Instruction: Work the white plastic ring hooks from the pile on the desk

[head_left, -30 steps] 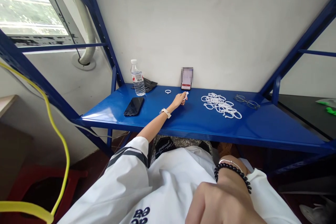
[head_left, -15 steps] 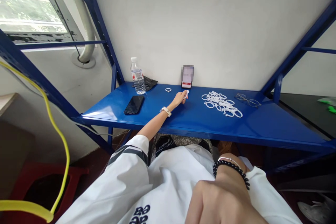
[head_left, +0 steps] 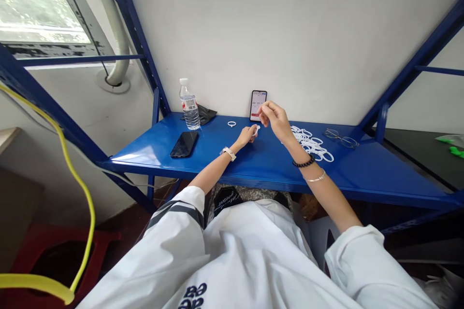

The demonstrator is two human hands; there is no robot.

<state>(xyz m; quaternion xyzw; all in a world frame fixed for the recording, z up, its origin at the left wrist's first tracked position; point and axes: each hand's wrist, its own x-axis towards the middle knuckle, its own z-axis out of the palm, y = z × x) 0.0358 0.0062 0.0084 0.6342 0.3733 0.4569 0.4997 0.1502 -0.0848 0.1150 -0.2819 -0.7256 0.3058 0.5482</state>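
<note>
A small white plastic ring (head_left: 256, 130) with a tab is pinched in my left hand (head_left: 246, 136), low over the blue table (head_left: 239, 166). My right hand (head_left: 274, 117) is raised in front of the upright phone (head_left: 255, 101) and partly covers its lower right side. Its fingers are loosely bent and apart, and I see nothing in them. The phone leans on the wall with a timer on its screen. Behind my right forearm lies a heap of white rings (head_left: 315, 147), partly hidden. One separate white ring (head_left: 231, 124) rests left of the phone.
A water bottle (head_left: 190, 108) stands at the back left beside a black bag (head_left: 206, 115). In front of it lies a dark phone (head_left: 184, 145). Eyeglasses (head_left: 341, 138) sit right of the heap. Blue frame posts (head_left: 139, 41) rise at the table's sides.
My right hand has moved from close to the camera, near my chest, forward to the upright phone. My left hand stays in place with the ring.
</note>
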